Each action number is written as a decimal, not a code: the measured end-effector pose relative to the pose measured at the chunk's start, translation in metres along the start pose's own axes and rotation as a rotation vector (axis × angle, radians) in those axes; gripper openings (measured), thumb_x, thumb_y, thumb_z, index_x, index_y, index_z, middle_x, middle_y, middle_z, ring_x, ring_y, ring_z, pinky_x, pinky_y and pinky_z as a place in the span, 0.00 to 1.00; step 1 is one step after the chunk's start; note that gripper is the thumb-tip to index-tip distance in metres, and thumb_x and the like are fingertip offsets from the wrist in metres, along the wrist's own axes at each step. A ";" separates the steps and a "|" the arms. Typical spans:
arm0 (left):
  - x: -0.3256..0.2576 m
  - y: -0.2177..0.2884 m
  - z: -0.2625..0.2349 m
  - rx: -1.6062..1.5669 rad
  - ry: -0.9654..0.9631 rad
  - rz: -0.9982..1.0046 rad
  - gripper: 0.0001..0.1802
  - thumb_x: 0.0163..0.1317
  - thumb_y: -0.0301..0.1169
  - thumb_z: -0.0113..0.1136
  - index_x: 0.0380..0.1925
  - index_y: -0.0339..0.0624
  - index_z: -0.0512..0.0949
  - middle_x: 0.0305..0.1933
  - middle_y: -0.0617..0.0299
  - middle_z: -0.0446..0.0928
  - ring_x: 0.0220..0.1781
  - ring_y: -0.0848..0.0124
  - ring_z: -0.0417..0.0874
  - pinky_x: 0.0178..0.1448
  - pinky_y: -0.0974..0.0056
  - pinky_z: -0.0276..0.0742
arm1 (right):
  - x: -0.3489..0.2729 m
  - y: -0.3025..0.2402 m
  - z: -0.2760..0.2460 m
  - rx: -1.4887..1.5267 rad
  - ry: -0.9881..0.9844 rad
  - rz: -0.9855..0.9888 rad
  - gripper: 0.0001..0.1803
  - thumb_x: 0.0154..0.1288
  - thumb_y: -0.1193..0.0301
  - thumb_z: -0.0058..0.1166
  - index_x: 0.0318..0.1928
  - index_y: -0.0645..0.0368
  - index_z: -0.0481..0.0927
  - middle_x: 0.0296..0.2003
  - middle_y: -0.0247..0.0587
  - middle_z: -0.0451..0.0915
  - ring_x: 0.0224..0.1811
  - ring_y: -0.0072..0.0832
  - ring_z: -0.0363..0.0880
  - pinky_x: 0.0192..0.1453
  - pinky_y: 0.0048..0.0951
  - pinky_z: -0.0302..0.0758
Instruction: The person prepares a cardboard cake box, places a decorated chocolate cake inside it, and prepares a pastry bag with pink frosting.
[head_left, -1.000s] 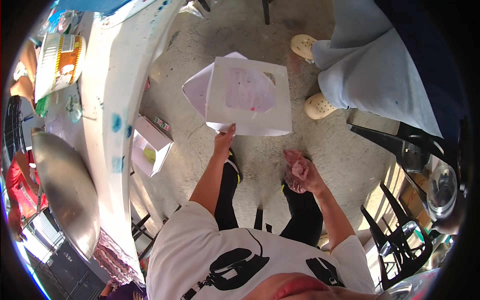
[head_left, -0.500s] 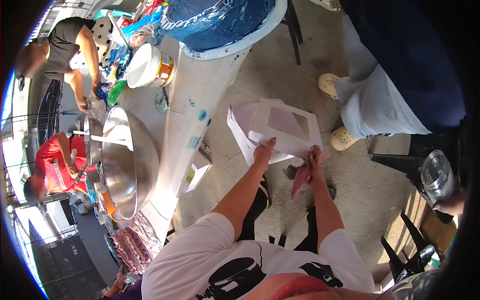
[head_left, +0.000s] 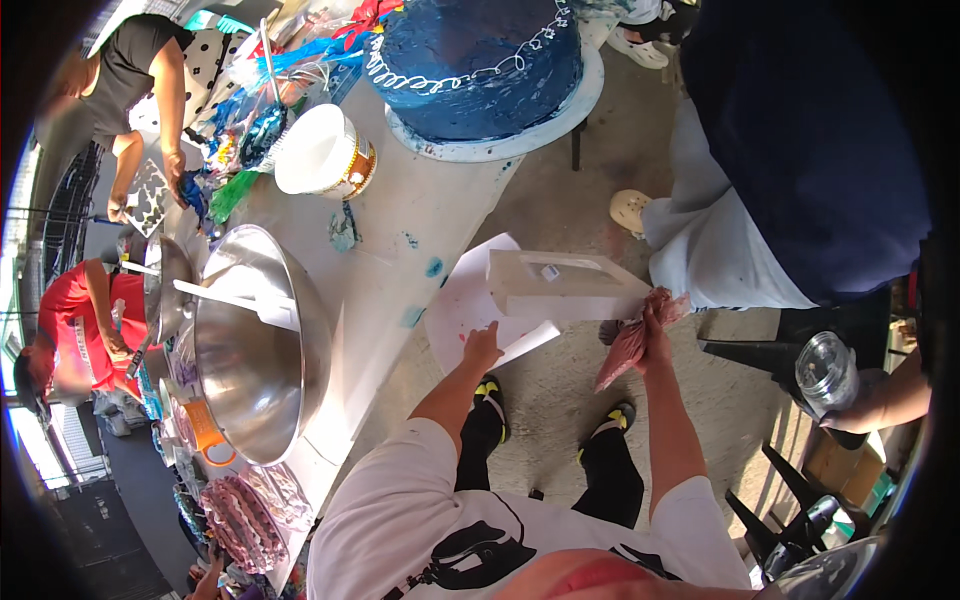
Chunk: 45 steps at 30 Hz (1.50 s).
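Observation:
My left hand [head_left: 483,346] is at the near edge of a white cardboard box base [head_left: 466,282], thumb on its inner face, the other fingers mostly hidden. Small pink marks show inside the base. A white box lid [head_left: 570,302] with a window tilts above it to the right. My right hand [head_left: 655,345] is closed round a piping bag [head_left: 624,358] with pinkish-red filling, its crumpled top sticking out above the fist. The lid's right end meets this hand; whether the fingers also hold the lid cannot be made out.
Left, a long table [head_left: 375,290] carries a blue cake [head_left: 480,75], a white bucket [head_left: 325,155], a large steel bowl [head_left: 262,365] and an orange mug [head_left: 204,425]. A person in dark top and light trousers [head_left: 715,240] stands right. Another hand holds a clear container [head_left: 828,372]. Two people work beyond the table.
The lid has tipped up and lies at a flatter angle across my view, showing more of its side. My left hand has moved left and down, onto the base. The piping bag stays in my right hand.

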<state>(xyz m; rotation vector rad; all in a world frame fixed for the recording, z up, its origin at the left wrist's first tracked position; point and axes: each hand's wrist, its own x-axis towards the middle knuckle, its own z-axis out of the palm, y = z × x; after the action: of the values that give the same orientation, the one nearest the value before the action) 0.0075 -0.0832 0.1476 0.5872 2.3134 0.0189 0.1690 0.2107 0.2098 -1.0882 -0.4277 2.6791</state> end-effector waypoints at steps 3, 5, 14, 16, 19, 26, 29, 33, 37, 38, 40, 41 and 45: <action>0.010 -0.016 0.043 -0.017 -0.113 0.020 0.34 0.41 0.53 0.58 0.48 0.48 0.68 0.42 0.49 0.71 0.52 0.50 0.65 0.57 0.56 0.60 | -0.018 -0.010 0.016 -0.067 -0.009 -0.082 0.16 0.59 0.65 0.46 0.48 0.52 0.66 0.36 0.32 0.73 0.34 0.26 0.74 0.35 0.28 0.74; 0.018 -0.003 0.065 0.028 -0.258 0.129 0.30 0.42 0.53 0.57 0.45 0.50 0.71 0.42 0.49 0.71 0.54 0.50 0.64 0.57 0.53 0.58 | -0.025 -0.017 -0.003 -0.052 -0.005 -0.060 0.16 0.58 0.65 0.46 0.47 0.52 0.66 0.36 0.33 0.73 0.34 0.26 0.74 0.35 0.28 0.74; 0.043 0.041 0.193 0.250 -0.410 0.152 0.32 0.41 0.47 0.60 0.49 0.51 0.68 0.54 0.57 0.60 0.56 0.57 0.59 0.57 0.49 0.55 | -0.057 -0.027 -0.053 -0.127 0.078 -0.139 0.14 0.58 0.67 0.45 0.45 0.52 0.65 0.38 0.35 0.72 0.29 0.34 0.77 0.31 0.34 0.77; 0.055 0.016 0.221 0.229 -0.287 0.113 0.30 0.42 0.43 0.60 0.48 0.49 0.68 0.51 0.58 0.62 0.55 0.57 0.60 0.55 0.48 0.56 | -0.060 -0.027 -0.041 -0.112 0.081 -0.106 0.13 0.59 0.68 0.44 0.45 0.53 0.65 0.36 0.35 0.72 0.29 0.32 0.77 0.31 0.32 0.78; 0.054 0.007 0.204 0.193 0.004 0.133 0.24 0.42 0.37 0.58 0.43 0.45 0.69 0.45 0.58 0.66 0.51 0.58 0.64 0.51 0.48 0.60 | -0.070 -0.028 -0.044 -0.092 0.121 -0.087 0.13 0.60 0.69 0.43 0.45 0.55 0.64 0.35 0.35 0.72 0.29 0.30 0.77 0.30 0.31 0.79; -0.025 0.004 0.030 -0.288 0.438 0.092 0.13 0.42 0.34 0.59 0.27 0.40 0.70 0.34 0.55 0.69 0.36 0.58 0.71 0.40 0.60 0.68 | -0.109 -0.032 0.014 -0.070 0.080 -0.103 0.14 0.58 0.68 0.47 0.45 0.51 0.66 0.35 0.32 0.72 0.29 0.28 0.76 0.31 0.29 0.78; -0.071 0.018 -0.013 -0.330 0.534 0.086 0.12 0.41 0.36 0.61 0.19 0.40 0.71 0.27 0.56 0.69 0.32 0.59 0.72 0.38 0.58 0.69 | -0.134 -0.041 0.040 -0.056 0.079 -0.072 0.14 0.57 0.68 0.47 0.45 0.51 0.66 0.34 0.31 0.72 0.31 0.27 0.75 0.31 0.30 0.76; -0.144 0.042 -0.032 -0.422 0.420 0.072 0.13 0.41 0.39 0.61 0.17 0.40 0.73 0.26 0.57 0.71 0.31 0.59 0.74 0.37 0.58 0.70 | -0.169 -0.055 0.093 -0.178 0.158 -0.035 0.13 0.57 0.68 0.48 0.43 0.54 0.67 0.32 0.32 0.72 0.31 0.26 0.75 0.32 0.29 0.76; -0.186 0.056 -0.046 -0.365 0.204 -0.002 0.17 0.42 0.45 0.59 0.21 0.41 0.75 0.28 0.53 0.75 0.35 0.58 0.75 0.40 0.58 0.71 | -0.184 -0.070 0.136 -0.298 -0.026 0.087 0.10 0.57 0.68 0.48 0.40 0.55 0.69 0.28 0.32 0.73 0.30 0.25 0.74 0.32 0.30 0.75; -0.195 0.059 -0.050 -0.389 0.231 -0.030 0.17 0.42 0.45 0.59 0.21 0.41 0.75 0.28 0.53 0.75 0.35 0.58 0.75 0.40 0.58 0.71 | -0.185 -0.075 0.142 -0.327 -0.055 0.106 0.10 0.57 0.68 0.48 0.40 0.55 0.69 0.28 0.32 0.73 0.30 0.25 0.74 0.32 0.30 0.75; -0.227 0.065 -0.061 -0.253 -0.047 -0.069 0.20 0.42 0.49 0.56 0.23 0.42 0.77 0.29 0.53 0.76 0.37 0.58 0.76 0.41 0.58 0.71 | -0.189 -0.078 0.146 -0.380 -0.097 0.114 0.09 0.57 0.69 0.49 0.39 0.55 0.69 0.28 0.32 0.73 0.29 0.25 0.74 0.32 0.30 0.75; -0.240 0.062 -0.054 -0.235 -0.044 -0.039 0.22 0.43 0.51 0.54 0.25 0.44 0.78 0.30 0.54 0.76 0.37 0.58 0.76 0.40 0.58 0.71 | -0.194 -0.078 0.151 -0.400 -0.124 0.141 0.09 0.57 0.69 0.49 0.39 0.55 0.69 0.28 0.32 0.73 0.29 0.25 0.74 0.32 0.30 0.75; -0.316 0.059 -0.019 -0.400 0.056 -0.085 0.21 0.41 0.51 0.58 0.21 0.43 0.76 0.26 0.55 0.75 0.33 0.60 0.75 0.37 0.61 0.70 | -0.209 -0.083 0.170 -0.529 -0.252 0.292 0.12 0.57 0.68 0.49 0.42 0.54 0.69 0.32 0.31 0.73 0.32 0.24 0.74 0.35 0.29 0.74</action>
<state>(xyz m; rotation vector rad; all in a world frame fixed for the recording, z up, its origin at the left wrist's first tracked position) 0.2156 -0.1593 0.3814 0.2866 2.2981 0.4516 0.2029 0.1925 0.4888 -0.9920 -1.1594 3.0671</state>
